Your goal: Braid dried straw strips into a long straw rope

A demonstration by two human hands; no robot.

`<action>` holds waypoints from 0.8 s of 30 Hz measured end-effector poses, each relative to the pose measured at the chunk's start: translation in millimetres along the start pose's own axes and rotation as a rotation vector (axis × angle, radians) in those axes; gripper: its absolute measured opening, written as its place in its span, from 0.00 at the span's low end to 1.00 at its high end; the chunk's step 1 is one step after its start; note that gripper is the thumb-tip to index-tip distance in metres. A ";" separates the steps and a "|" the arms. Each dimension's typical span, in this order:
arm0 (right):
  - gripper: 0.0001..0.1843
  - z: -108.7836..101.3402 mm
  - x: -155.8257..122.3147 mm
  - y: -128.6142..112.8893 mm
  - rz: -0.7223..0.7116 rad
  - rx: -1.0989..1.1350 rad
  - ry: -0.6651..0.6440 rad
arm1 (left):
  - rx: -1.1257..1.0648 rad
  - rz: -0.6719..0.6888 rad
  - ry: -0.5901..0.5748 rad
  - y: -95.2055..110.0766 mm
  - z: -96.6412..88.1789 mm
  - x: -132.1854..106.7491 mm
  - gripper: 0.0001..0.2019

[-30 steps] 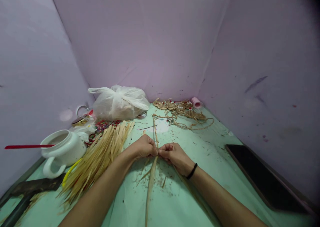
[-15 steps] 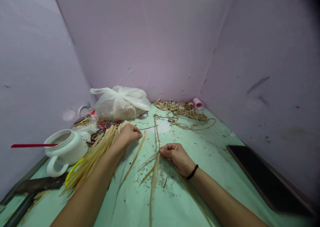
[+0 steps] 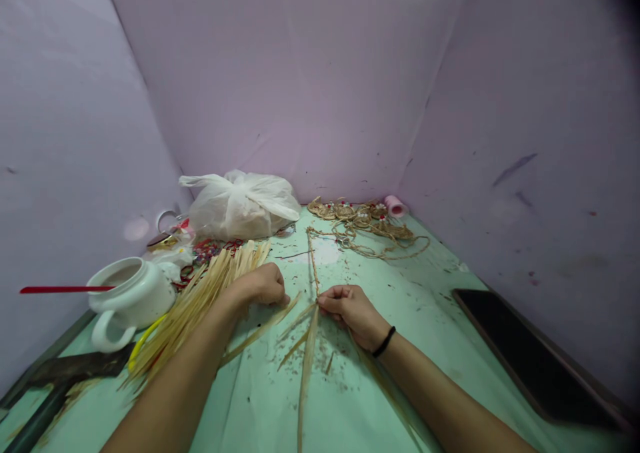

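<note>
My right hand [image 3: 354,314], with a black band [image 3: 385,342] at its wrist, pinches the lower end of a thin tan plaited cord [image 3: 313,263]. Loose dry straw strips [image 3: 308,366] fan out toward me from that pinch. To its left, my left hand [image 3: 264,285] is closed, with its fingertips at a separate straw strip [image 3: 260,330] that slants across the green tabletop [image 3: 265,400]. A thick bundle of pale straw strips [image 3: 200,306] lies beneath and beside my left forearm, which hides part of it.
Left stand a white pot [image 3: 135,293] with a red stick [image 3: 65,290] and a dark-bladed tool [image 3: 80,368]. Behind are a tied white plastic bag [image 3: 240,206], corded woven pieces with beads [image 3: 360,216] and a pink spool [image 3: 396,206]. A dark flat device [image 3: 530,353] lies right.
My left hand has moved down toward me, closer to the cord's end. The separate strip has swung, its upper tip now pointing toward the cord. My right hand keeps its pinch in place.
</note>
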State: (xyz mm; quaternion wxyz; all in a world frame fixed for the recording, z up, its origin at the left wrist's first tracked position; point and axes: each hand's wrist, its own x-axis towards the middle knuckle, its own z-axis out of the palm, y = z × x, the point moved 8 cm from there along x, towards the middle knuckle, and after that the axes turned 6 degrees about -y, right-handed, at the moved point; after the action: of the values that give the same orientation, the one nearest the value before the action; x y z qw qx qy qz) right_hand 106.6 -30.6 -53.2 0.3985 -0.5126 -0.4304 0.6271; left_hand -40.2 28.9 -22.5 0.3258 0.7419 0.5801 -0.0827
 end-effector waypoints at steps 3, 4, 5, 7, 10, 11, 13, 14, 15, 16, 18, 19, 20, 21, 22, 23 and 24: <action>0.05 0.5 0.2 0.3 -0.005 0.004 -0.006 | 0.052 -0.011 0.107 2.6 -10.4 -5.0 0.09; 0.05 0.9 0.3 0.5 -0.009 0.007 -0.011 | 0.068 -0.001 0.142 5.8 -11.2 -5.9 0.09; 0.05 1.2 0.4 0.6 -0.012 0.008 -0.016 | 0.081 0.010 0.158 9.4 -9.4 -5.9 0.09; 0.05 1.3 0.2 0.8 -0.013 0.006 -0.018 | 0.086 0.044 0.152 16.6 -1.4 -4.4 0.09; 0.05 0.4 -0.5 -0.1 -0.008 -0.008 -0.005 | 0.085 0.112 0.142 25.2 9.5 -2.4 0.09; 0.05 0.2 -0.6 -0.6 -0.007 -0.012 -0.003 | 0.100 0.129 0.147 27.1 11.0 -2.4 0.09; 0.05 0.3 -0.6 -1.5 -0.006 -0.018 -0.005 | 0.143 0.139 0.173 28.4 10.4 -3.5 0.08; 0.05 0.2 -0.5 -1.6 -0.006 -0.019 -0.007 | 0.149 0.141 0.182 28.6 9.1 -4.4 0.09; 0.05 0.0 -0.3 -1.5 -0.005 -0.020 -0.007 | 0.132 0.152 0.181 29.3 7.9 -5.4 0.09; 0.05 -0.2 -0.1 -1.0 -0.003 -0.020 -0.008 | 0.089 0.178 0.162 31.0 7.6 -6.4 0.09; 0.05 -0.5 0.3 0.2 -0.003 -0.013 -0.012 | -0.044 0.258 0.077 37.3 9.6 -8.8 0.10; 0.05 -0.5 0.6 0.8 -0.004 -0.010 -0.015 | -0.115 0.299 0.026 41.3 11.3 -10.5 0.10; 0.05 -0.4 0.8 1.2 -0.006 -0.009 -0.018 | -0.177 0.326 -0.023 44.6 13.1 -12.1 0.09; 0.06 -0.5 1.0 1.7 -0.007 -0.009 -0.018 | -0.228 0.334 -0.066 46.7 15.2 -13.4 0.09; 0.06 -0.6 1.1 2.1 -0.007 -0.011 -0.016 | -0.269 0.326 -0.100 47.8 17.1 -14.4 0.09; 0.06 -0.7 1.2 2.5 -0.007 -0.013 -0.015 | -0.303 0.308 -0.125 48.0 18.9 -15.0 0.09; 0.06 -0.7 1.3 2.7 -0.006 -0.013 -0.015 | -0.331 0.291 -0.146 48.1 20.5 -15.5 0.09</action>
State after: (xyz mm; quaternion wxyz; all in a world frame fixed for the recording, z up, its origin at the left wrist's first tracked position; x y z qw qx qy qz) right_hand 106.9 -30.2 -56.2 0.3937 -0.5092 -0.4392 0.6268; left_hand 4.1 -1.1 -12.0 0.4926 0.7462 0.4478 0.0081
